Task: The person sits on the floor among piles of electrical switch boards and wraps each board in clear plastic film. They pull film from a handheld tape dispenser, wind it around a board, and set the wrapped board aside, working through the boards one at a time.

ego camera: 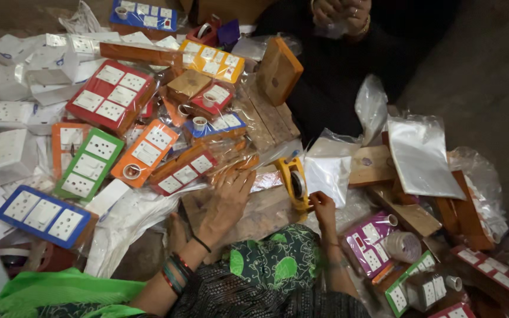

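Head view, left hand (226, 203) spread flat on bagged wooden board (254, 215), right hand (323, 207) grip pinching clear bag (327, 174)

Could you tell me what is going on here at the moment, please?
A person sits on the floor among heaps of colourful switch boards and clear plastic bags. Their left hand presses flat on a bagged wooden board, while the right hand rests by a yellow tape dispenser. Across the pile, another person's hands handle a clear bag.
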Demonstrator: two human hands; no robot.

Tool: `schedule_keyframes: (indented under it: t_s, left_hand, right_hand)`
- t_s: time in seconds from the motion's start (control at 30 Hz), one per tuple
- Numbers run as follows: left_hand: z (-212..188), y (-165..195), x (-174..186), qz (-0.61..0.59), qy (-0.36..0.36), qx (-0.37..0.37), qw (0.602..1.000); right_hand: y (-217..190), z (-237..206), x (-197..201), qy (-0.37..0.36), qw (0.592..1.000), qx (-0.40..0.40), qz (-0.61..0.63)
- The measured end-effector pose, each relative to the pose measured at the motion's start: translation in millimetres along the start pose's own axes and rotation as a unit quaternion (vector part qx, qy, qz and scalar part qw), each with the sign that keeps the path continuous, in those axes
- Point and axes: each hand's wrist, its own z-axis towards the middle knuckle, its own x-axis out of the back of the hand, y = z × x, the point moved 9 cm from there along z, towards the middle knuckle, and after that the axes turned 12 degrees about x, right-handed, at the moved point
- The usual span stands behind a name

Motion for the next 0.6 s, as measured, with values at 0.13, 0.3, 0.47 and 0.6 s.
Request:
schedule_keyframes:
  t_s: [0.13,0.3,0.47,0.6]
  left_hand:
    - [0,-2,-6,-0.038,-0.002,0.004,0.999]
    - [2,0,-1,-0.040,-0.005,0.005,0.999]
    - [-2,3,21,-0.028,0.084,-0.004,0.996]
    - [-3,1,1,-0.062,0.011,0.010,0.998]
  right_hand:
    - [1,-28,23,0.021,1.000,0.005,0.014]
    - [31,-66,21,0.023,0.988,-0.132,0.078]
    - [53,-75,9,-0.012,0.976,-0.175,0.128]
    - [41,-72,27,0.077,0.974,-0.117,0.176]
